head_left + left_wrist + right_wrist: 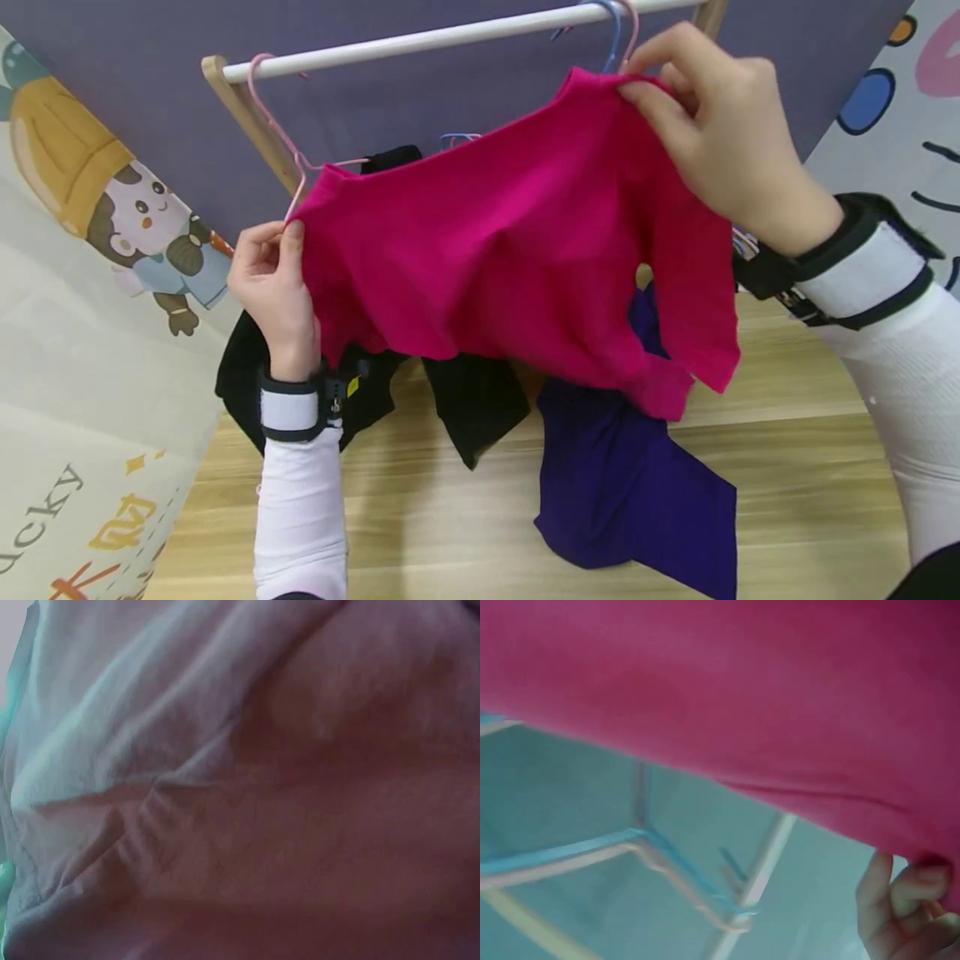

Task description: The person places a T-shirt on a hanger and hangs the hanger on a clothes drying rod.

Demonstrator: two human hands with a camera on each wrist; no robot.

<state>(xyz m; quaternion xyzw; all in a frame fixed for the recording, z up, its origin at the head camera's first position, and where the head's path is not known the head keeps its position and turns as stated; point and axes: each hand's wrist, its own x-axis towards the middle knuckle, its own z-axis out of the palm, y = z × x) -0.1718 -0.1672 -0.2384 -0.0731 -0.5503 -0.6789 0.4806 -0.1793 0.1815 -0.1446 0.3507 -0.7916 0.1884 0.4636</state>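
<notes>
A bright pink-red shirt (487,242) is stretched between my two hands in the head view. My left hand (276,292) pinches its left shoulder between thumb and fingers, beside the lower end of a pink hanger (273,125) hooked on the rail. At the other shoulder, my right hand (738,137) pinches the cloth just below a second pink hanger (634,33) and a blue hanger (617,37). One sleeve hangs down under that hand. Cloth (247,825) fills the left wrist view. In the right wrist view, curled fingers (877,892) grip the shirt's edge.
A white rail (450,37) with wooden end posts spans the back. Black clothing (480,408) and a dark purple garment (637,483) are below the shirt, over a wood-grain surface (450,533). Cartoon-printed panels (150,208) stand at both sides.
</notes>
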